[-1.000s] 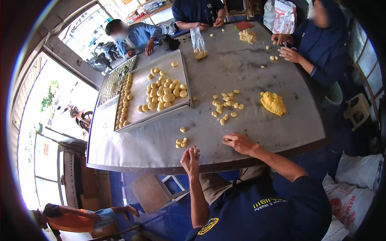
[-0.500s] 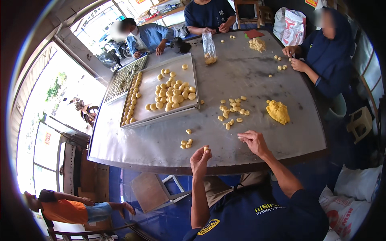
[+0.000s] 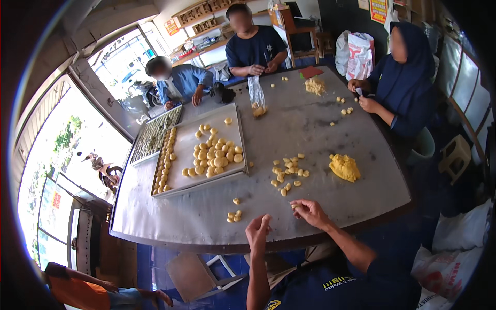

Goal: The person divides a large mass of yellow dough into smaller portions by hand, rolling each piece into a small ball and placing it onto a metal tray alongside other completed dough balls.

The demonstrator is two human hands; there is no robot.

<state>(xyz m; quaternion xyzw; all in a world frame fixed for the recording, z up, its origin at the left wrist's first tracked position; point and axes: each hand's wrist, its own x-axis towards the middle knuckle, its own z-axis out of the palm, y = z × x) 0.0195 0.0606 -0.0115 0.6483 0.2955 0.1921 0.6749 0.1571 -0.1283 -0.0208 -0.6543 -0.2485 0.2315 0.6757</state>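
Note:
My left hand [image 3: 258, 230] is closed on a small pale dough piece [image 3: 265, 219] above the near edge of the steel table [image 3: 196, 222]. My right hand [image 3: 310, 213], to its right, pinches another small dough piece [image 3: 295, 206] with bent fingers. Several little dough balls [image 3: 234, 215] lie just left of my hands, and a looser scatter [image 3: 289, 168] lies beyond them. A large yellow dough lump [image 3: 344, 167] sits to the right. On the left, a metal tray [image 3: 237, 132] holds round golden balls [image 3: 217, 157], with a second, fuller tray [image 3: 147, 139] behind it.
Co-workers [image 3: 256, 49], [image 3: 183, 85], [image 3: 398, 93] surround the table, near a plastic bag [image 3: 256, 95] and crumbly dough [image 3: 315, 86]. Another person [image 3: 77, 287] in orange is at lower left. A stool [image 3: 454, 157] and sacks [image 3: 447, 268] stand right; a low seat [image 3: 191, 274] is below.
The view has tilted up, so table and hands appear lower in the picture and more of the far wall shows. My right fingers have shifted around the piece they pinch.

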